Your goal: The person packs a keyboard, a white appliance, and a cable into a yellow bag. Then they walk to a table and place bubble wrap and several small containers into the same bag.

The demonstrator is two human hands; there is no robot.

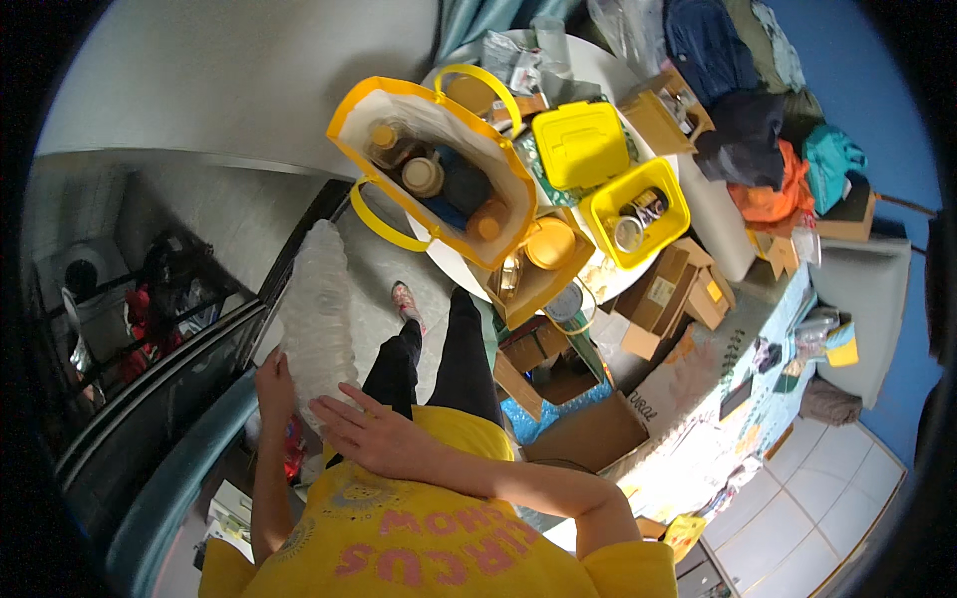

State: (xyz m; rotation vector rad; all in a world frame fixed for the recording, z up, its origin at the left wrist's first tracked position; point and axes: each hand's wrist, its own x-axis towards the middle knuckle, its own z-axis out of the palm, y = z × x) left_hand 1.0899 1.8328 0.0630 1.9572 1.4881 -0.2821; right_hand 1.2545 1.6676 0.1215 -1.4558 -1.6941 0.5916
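A long stack of clear plastic containers (320,314), seemingly in a clear plastic sleeve, stands between my hands, left of my legs. My left hand (275,385) grips its near left side, and some of the fingers are hidden behind it. My right hand (374,437) presses against its lower right side with the fingers stretched out. Beyond it, a yellow-edged shopping bag (351,112) gapes on the round white table (467,273). Inside the bag are a jar with a pale lid (422,176) and a bottle with a yellow cap (384,136).
On the table are a yellow bin (677,217) holding jars, a yellow lid (583,142) and a paper bag (576,273) with an orange-lidded container (551,243). Open cardboard boxes (587,433) stand at my right. A dark-framed glass pane (164,374) is at left.
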